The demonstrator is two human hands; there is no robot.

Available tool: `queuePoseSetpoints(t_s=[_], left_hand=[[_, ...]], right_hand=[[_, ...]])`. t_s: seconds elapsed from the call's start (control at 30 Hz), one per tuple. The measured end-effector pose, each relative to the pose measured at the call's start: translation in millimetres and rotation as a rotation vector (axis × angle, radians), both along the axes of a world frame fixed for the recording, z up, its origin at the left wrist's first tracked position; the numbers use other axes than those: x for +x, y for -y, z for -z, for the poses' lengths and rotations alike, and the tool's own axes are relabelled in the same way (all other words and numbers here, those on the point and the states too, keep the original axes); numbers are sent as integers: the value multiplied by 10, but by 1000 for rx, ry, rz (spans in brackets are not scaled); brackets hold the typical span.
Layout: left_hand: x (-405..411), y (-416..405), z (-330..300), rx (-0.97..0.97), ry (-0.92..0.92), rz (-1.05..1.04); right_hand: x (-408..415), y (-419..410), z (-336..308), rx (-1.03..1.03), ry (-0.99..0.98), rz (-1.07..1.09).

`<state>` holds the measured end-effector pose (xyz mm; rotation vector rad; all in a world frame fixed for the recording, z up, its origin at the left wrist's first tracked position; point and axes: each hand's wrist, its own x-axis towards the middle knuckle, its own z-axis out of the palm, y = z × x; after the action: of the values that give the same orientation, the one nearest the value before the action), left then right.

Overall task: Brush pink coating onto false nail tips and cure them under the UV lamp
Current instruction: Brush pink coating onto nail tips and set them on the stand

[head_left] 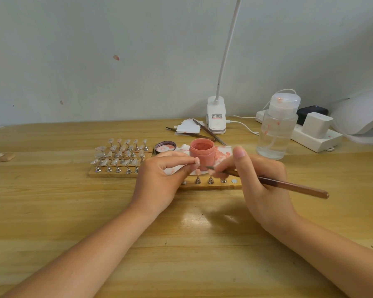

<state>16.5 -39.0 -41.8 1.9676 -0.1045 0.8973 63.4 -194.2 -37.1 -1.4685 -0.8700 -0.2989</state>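
Two hands meet over the wooden worktop (52,211). The left hand (159,179) pinches a small false nail tip (197,162) between thumb and forefinger, fingers curled in tight around it. Just beside it, the right hand (261,181) grips a brown-handled brush (289,184), thumb raised, with the brush's dark point aimed at the nail tip and almost touching it. Right behind both hands stands the open jar of pink coating (202,151) on a stained white tissue (224,152), and its lid (165,147) lies upturned just beyond the left hand. Under the hands runs a wooden strip (215,186) with metal nail stands (210,181), two of them topped with pink tips. Off the left hand's outer side sits a wooden board (108,174) crowded with clear nail tips (119,152) on stands. Well beyond the right hand, a clear pump bottle (277,127) stands near a white power strip (317,137), and the white UV lamp (360,115) sits at the far edge. A clip lamp (216,117) rises at the back, tweezers (209,131) beside it.
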Motion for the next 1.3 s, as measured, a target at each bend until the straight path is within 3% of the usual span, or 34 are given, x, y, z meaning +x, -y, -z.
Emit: queuePoseSetpoints(t_s=[0.2,0.3,0.43,0.57,0.67,0.83,1.3], left_hand=[[-5,5,-6,17,16,4],[-1,2,-7,27,18,11],[-12,16,-15,7,12,22],[-8,12,-11,15,-1,1],[-18,17,-22,17,-24,-4],[-29,22,-35,-12,-70,-11],[-64,44,-57,-40,-129,-21]], right_hand=[[7,-1,7,22,-65,-20],[9,-16,0,-1,18,-11],[4,-7,11,20,-96,-12],[3,-14,-1,17,-16,-11],[6,-7,4,36,-157,-19],[20,-15,-13,-1,8,-4],[34,-8,-15,15,-64,32]])
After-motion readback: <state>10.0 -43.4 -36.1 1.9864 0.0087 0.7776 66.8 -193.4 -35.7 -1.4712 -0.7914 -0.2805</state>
